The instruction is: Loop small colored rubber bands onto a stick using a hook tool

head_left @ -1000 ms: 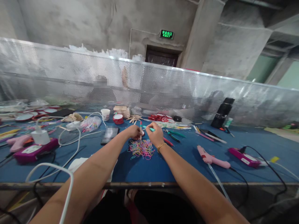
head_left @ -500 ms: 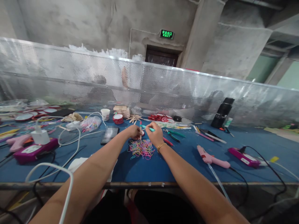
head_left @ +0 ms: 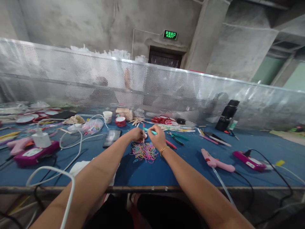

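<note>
The left hand [head_left: 138, 135] is holding a stick [head_left: 143, 131] upright; the right hand [head_left: 159, 136] is aiming a pen [head_left: 152, 131] at it.

The left fingers are pinching the stick, its long axis running up and down and its red top rising above them. The right fingers are pinching the teal pen, and the stick is standing just to their left. The pen's tip is pointing leftward, across the stick; whether it is touching is too small to tell. The left hand is the nearer to the stick. Bands [head_left: 144, 153] are lying on the table [head_left: 166, 175], just below the left fingers; pliers [head_left: 177, 139] are resting right of the right fingers.
</note>
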`<state>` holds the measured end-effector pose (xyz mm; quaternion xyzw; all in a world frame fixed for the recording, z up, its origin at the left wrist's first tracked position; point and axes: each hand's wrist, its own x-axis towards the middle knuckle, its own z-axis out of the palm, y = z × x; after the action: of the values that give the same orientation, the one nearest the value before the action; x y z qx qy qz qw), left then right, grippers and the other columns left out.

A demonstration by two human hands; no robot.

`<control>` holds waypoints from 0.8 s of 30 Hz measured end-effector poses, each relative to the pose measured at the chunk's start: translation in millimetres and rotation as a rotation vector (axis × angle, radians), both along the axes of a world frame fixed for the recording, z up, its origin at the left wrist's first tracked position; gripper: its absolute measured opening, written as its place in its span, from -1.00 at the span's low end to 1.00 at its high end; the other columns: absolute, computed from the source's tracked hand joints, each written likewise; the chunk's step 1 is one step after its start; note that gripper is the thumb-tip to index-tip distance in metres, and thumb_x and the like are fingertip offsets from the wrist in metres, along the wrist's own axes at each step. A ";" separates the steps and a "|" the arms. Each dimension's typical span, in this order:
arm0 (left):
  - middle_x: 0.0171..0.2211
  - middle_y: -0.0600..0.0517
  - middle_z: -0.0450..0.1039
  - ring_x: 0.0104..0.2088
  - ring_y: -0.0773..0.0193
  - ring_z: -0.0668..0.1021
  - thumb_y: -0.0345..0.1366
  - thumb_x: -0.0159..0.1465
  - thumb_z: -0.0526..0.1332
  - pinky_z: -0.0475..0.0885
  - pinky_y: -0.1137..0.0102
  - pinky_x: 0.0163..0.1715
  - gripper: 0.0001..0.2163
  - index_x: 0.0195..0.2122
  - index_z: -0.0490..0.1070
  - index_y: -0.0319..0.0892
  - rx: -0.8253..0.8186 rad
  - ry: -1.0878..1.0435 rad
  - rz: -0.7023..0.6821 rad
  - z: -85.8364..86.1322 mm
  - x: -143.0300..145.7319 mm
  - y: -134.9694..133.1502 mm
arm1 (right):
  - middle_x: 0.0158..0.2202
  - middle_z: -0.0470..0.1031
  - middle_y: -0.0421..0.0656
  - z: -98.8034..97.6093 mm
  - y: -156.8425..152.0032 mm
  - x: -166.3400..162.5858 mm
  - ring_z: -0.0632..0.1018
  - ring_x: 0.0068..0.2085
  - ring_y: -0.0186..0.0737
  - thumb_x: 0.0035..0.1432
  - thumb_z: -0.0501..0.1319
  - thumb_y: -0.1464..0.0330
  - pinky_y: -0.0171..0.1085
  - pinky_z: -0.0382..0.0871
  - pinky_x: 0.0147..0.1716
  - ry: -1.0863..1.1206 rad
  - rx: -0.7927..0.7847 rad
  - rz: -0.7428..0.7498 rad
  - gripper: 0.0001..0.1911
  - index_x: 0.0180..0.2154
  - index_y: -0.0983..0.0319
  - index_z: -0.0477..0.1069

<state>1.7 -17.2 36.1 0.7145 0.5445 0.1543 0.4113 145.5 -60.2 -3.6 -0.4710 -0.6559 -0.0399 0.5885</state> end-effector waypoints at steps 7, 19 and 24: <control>-0.65 0.13 0.40 -0.61 0.46 0.45 -0.42 0.23 0.23 0.43 0.56 -0.45 -0.90 -0.45 0.38 -0.25 -0.016 -0.015 0.009 0.9 1.5 -1.4 | -0.50 0.46 -0.25 1.7 -1.2 0.7 0.47 -0.42 -0.26 0.10 0.15 0.30 -0.31 0.28 -0.33 0.038 -0.020 -0.021 -0.88 -0.46 0.17 0.35; -0.59 0.09 0.47 -0.53 0.41 0.53 -0.33 0.21 0.27 0.44 0.56 -0.44 -0.91 -0.39 0.47 -0.24 0.042 0.030 -0.013 0.4 -0.8 -0.9 | -0.50 0.47 -0.25 2.5 -2.8 -0.2 0.49 -0.43 -0.27 0.12 0.13 0.29 -0.32 0.29 -0.35 0.050 -0.026 0.010 -0.86 -0.44 0.17 0.36; -0.58 0.09 0.46 -0.54 0.42 0.51 -0.33 0.20 0.29 0.42 0.57 -0.46 -0.90 -0.42 0.45 -0.24 0.053 0.042 -0.010 3.1 -0.2 -5.0 | -0.48 0.49 -0.23 2.4 -2.3 -0.7 0.50 -0.40 -0.25 0.10 0.14 0.30 -0.31 0.31 -0.31 0.027 -0.026 0.004 -0.87 -0.45 0.17 0.37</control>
<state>1.4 -22.1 39.1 0.7309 0.5451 0.1515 0.3817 144.8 -62.5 -1.2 -0.4776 -0.6494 -0.0238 0.5914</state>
